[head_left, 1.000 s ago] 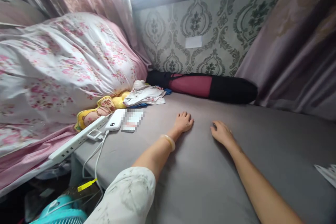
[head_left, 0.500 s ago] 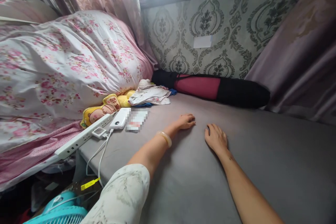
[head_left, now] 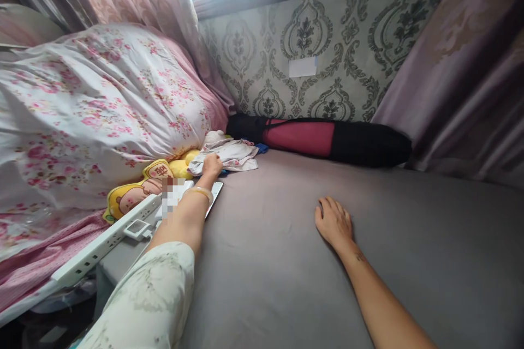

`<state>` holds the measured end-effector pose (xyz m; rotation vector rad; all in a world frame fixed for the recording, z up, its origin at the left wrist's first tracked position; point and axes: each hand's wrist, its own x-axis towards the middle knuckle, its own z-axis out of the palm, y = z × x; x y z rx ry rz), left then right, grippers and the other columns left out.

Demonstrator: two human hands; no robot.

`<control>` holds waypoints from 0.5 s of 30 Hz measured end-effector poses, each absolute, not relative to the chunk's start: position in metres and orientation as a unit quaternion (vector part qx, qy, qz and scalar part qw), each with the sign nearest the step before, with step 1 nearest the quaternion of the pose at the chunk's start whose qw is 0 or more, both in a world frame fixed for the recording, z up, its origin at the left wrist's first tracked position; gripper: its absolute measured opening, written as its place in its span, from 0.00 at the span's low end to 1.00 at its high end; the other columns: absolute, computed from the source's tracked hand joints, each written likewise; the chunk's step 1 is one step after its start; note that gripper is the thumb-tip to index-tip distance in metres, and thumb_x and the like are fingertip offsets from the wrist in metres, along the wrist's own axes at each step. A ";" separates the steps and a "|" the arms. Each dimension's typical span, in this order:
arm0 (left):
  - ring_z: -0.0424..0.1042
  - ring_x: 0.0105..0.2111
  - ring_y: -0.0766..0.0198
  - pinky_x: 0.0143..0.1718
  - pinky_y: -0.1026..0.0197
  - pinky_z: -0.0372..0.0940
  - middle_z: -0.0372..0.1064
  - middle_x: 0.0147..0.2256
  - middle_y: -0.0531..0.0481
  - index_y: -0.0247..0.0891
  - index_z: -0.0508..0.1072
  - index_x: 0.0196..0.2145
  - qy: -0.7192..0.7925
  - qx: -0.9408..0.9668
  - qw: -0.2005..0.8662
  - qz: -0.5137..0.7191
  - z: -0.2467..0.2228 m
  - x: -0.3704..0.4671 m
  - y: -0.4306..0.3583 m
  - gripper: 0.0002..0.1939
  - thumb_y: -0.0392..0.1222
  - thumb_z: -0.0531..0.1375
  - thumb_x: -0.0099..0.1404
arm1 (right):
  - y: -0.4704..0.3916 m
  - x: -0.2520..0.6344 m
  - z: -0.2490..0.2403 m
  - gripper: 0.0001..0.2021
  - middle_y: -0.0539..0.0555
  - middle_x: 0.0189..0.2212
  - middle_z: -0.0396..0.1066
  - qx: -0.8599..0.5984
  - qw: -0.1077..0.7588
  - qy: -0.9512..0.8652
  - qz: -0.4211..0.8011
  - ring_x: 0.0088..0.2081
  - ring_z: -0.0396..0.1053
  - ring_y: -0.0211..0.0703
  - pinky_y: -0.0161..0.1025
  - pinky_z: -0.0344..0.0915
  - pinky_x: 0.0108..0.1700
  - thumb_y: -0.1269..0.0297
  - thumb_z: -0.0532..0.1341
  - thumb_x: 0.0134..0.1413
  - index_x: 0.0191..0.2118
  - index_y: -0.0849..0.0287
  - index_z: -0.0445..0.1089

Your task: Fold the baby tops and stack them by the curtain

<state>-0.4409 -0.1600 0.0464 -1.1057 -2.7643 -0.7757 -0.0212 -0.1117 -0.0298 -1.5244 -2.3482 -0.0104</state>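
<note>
My left hand (head_left: 213, 164), a bracelet on its wrist, is at a small pile of folded clothes near the bed's far left side. Its fingers are curled closed on the top white garment (head_left: 236, 151); the fingertips are hidden. My right hand (head_left: 333, 221) lies palm down on the grey sheet (head_left: 270, 262), fingers loosely spread, holding nothing. Beneath my left forearm are a phone (head_left: 215, 196), partly covered, and a white power bank, partly blurred out.
A white power strip (head_left: 104, 240) with a plugged-in charger (head_left: 137, 229) runs along the left edge. Yellow plush toys (head_left: 135, 196) lie beside a floral quilt (head_left: 94, 103). A long black and red bag (head_left: 303, 136) rests against the patterned wall (head_left: 266, 71).
My left hand has moved left from the sheet to the clothes pile and its fingers have closed there. My right hand stays on the sheet. The view has shifted slightly.
</note>
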 end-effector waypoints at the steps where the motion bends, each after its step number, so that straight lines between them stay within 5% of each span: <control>1: 0.66 0.54 0.48 0.54 0.53 0.60 0.69 0.53 0.33 0.28 0.73 0.50 -0.907 -0.342 0.035 -0.244 0.045 -0.449 -0.164 0.20 0.34 0.51 0.63 | -0.111 -0.021 -0.031 0.21 0.60 0.59 0.65 -0.535 0.175 -0.826 -0.006 0.60 0.61 0.52 0.47 0.55 0.58 0.62 0.47 0.64 0.57 0.58 0.68; 5: 0.62 0.57 0.41 0.54 0.47 0.60 0.67 0.55 0.32 0.30 0.73 0.52 -0.937 -0.280 0.020 -0.207 0.039 -0.472 -0.175 0.23 0.35 0.54 0.60 | -0.110 -0.021 -0.034 0.21 0.61 0.58 0.66 -0.532 0.192 -0.824 -0.009 0.60 0.60 0.52 0.48 0.54 0.58 0.63 0.48 0.64 0.56 0.60 0.68; 15: 0.65 0.54 0.40 0.50 0.46 0.62 0.70 0.52 0.33 0.34 0.75 0.50 -0.949 -0.273 -0.003 -0.156 0.047 -0.479 -0.174 0.23 0.41 0.60 0.57 | -0.111 -0.022 -0.035 0.19 0.62 0.58 0.66 -0.526 0.202 -0.826 -0.008 0.59 0.61 0.54 0.48 0.54 0.58 0.64 0.49 0.65 0.56 0.62 0.69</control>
